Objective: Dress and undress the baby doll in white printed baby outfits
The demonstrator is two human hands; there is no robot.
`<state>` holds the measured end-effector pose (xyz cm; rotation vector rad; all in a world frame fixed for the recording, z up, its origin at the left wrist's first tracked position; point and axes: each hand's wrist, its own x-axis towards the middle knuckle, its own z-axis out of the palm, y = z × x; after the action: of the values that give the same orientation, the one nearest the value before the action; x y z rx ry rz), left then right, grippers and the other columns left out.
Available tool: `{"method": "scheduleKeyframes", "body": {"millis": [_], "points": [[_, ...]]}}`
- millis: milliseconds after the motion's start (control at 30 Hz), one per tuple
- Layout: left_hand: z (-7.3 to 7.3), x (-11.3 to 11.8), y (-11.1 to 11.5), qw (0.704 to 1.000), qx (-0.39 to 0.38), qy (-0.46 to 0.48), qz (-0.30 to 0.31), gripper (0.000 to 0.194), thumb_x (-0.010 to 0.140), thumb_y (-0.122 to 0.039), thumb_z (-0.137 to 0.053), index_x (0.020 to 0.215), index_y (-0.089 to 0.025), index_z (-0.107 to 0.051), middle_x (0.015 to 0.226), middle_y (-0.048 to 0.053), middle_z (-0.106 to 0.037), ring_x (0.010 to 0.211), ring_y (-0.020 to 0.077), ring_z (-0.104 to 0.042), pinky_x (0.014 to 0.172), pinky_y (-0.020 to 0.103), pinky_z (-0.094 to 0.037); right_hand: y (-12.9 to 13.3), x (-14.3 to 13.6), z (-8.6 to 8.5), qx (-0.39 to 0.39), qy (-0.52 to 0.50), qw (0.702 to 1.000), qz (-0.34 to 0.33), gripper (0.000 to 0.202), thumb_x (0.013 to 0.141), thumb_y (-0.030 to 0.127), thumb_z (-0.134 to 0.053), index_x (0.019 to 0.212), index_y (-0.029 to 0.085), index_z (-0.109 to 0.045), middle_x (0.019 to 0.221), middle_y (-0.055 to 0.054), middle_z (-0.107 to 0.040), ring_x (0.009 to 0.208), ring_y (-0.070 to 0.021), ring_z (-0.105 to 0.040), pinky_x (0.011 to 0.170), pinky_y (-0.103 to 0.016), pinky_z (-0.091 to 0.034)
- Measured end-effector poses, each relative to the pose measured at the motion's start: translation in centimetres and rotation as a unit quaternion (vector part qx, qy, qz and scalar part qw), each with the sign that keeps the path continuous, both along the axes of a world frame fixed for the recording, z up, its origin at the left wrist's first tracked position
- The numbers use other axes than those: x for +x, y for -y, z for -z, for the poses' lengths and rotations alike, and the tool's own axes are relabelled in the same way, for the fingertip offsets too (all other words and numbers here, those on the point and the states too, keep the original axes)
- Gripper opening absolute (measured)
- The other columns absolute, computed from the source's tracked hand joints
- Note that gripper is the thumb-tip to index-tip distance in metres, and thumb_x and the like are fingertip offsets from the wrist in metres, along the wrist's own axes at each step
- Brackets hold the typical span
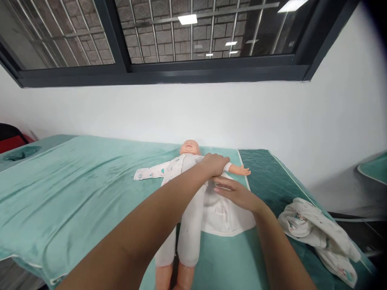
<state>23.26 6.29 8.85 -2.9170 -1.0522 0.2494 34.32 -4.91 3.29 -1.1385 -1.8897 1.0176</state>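
Observation:
A baby doll lies on its back, its head toward the wall. It wears plain white clothing with a printed white baby jacket, whose sleeve covers the arm on the picture's left. The jacket's other half spreads pale side up beside the body. My left hand is closed around the doll's other arm near the shoulder; the bare forearm and hand stick out past it. Just below, my right hand has its fingers stretched and slightly apart, against the spread jacket half. Its fingertips are partly shadowed.
A crumpled printed white cloth lies at the right on the dark green cover. Light green sheeting covers the bed or table. Behind stands a white wall below a dark-framed window. A red and black item is at far left.

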Motion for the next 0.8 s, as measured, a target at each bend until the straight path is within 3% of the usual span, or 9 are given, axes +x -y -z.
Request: {"method": "scheduleKeyframes", "body": {"millis": [33,100,167,233,333,433,567,667,800], "points": [[0.0,-0.3,0.0,1.000,0.002,0.007,0.000,0.040,0.076,-0.026,-0.066,0.114,-0.024,-0.052,0.107,0.008,-0.068,0.095,0.0260,-0.066,0.082,0.040,-0.049,-0.3,0.7,0.2,-0.001,0.016,0.999,0.033,0.036,0.092,0.052,-0.052,0.112,0.027,-0.068,0.118,-0.004,-0.069,0.115,-0.0271,-0.061,0.100,-0.042,-0.049],[-0.1,-0.7,0.2,1.000,0.012,0.025,-0.001,0.037,0.079,-0.026,-0.062,0.114,-0.024,-0.052,0.107,0.008,-0.068,0.097,0.0263,-0.065,0.083,0.041,-0.048,-0.9,1.9,1.0,0.005,0.098,0.982,0.163,0.034,0.091,0.051,-0.050,0.093,0.024,-0.071,0.099,-0.005,-0.073,0.096,-0.0265,-0.066,0.086,-0.041,-0.051],[-0.3,-1.1,0.6,0.999,0.022,0.039,-0.001,0.033,0.082,-0.021,-0.056,0.114,-0.024,-0.052,0.109,0.008,-0.067,0.099,0.0258,-0.064,0.084,0.040,-0.047,-1.6,2.4,2.1,-0.008,0.205,0.936,0.287,0.035,0.089,0.052,-0.051,0.078,0.023,-0.066,0.084,-0.006,-0.071,0.081,-0.0259,-0.065,0.073,-0.040,-0.049],[-0.4,-1.4,1.1,0.999,0.026,0.040,0.001,0.032,0.082,-0.017,-0.054,0.113,-0.023,-0.053,0.108,0.007,-0.067,0.100,0.0252,-0.063,0.084,0.039,-0.047,-2.0,2.4,3.0,-0.038,0.276,0.901,0.333,0.036,0.086,0.056,-0.054,0.075,0.022,-0.061,0.083,-0.007,-0.070,0.076,-0.0256,-0.065,0.066,-0.037,-0.046],[-0.3,-1.7,1.7,0.999,0.037,0.036,0.012,0.030,0.082,-0.015,-0.052,0.111,-0.022,-0.053,0.107,0.007,-0.066,0.099,0.0257,-0.063,0.083,0.040,-0.046,-2.2,2.1,3.8,-0.068,0.312,0.894,0.316,0.039,0.083,0.061,-0.054,0.074,0.023,-0.056,0.083,-0.008,-0.069,0.076,-0.0258,-0.065,0.062,-0.035,-0.043],[0.0,-1.7,1.9,0.998,0.053,0.031,0.017,0.031,0.082,-0.013,-0.052,0.111,-0.021,-0.053,0.106,0.007,-0.066,0.101,0.0258,-0.062,0.085,0.041,-0.045,-2.3,2.4,4.1,-0.074,0.315,0.897,0.302,0.035,0.084,0.056,-0.054,0.072,0.024,-0.056,0.082,-0.006,-0.069,0.076,-0.0249,-0.066,0.062,-0.034,-0.041],[0.3,-1.7,1.8,0.998,0.059,0.032,0.013,0.030,0.083,-0.015,-0.052,0.113,-0.021,-0.053,0.108,0.008,-0.066,0.102,0.0256,-0.061,0.087,0.041,-0.044,-2.3,3.1,4.4,-0.042,0.303,0.895,0.325,0.036,0.081,0.059,-0.058,0.078,0.024,-0.060,0.085,-0.008,-0.069,0.078,-0.0253,-0.066,0.062,-0.033,-0.042],[0.4,-1.6,1.7,0.998,0.058,0.029,0.013,0.031,0.083,-0.017,-0.053,0.114,-0.021,-0.053,0.108,0.008,-0.066,0.102,0.0256,-0.061,0.087,0.041,-0.044,-2.2,3.0,4.6,-0.055,0.310,0.892,0.324,0.042,0.079,0.064,-0.058,0.072,0.023,-0.060,0.080,-0.009,-0.069,0.073,-0.0254,-0.066,0.061,-0.034,-0.043],[0.4,-1.5,1.7,0.998,0.055,0.027,0.013,0.031,0.083,-0.016,-0.054,0.113,-0.021,-0.053,0.109,0.008,-0.065,0.103,0.0261,-0.060,0.086,0.040,-0.044,-2.6,3.1,4.7,-0.059,0.279,0.904,0.319,0.034,0.077,0.056,-0.061,0.069,0.023,-0.062,0.080,-0.009,-0.071,0.076,-0.0280,-0.067,0.063,-0.036,-0.045]]}}
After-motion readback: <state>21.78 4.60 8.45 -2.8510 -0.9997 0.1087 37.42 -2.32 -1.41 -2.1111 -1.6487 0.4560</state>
